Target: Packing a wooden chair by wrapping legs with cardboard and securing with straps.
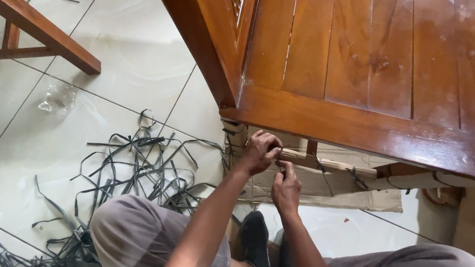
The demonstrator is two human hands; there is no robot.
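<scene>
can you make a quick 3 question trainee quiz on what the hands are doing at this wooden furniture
1. True or false: both hands work at the wrapped rail under the front edge of the wooden seat.
2. Which hand is higher in the head view? A) left hand B) right hand
3. What lies in a loose heap on the tiled floor to the person's left?

Key
1. True: the fingers of both hands meet at the rail's left end.
2. A
3. Cut black straps, with a piece of clear plastic beyond them.
</scene>
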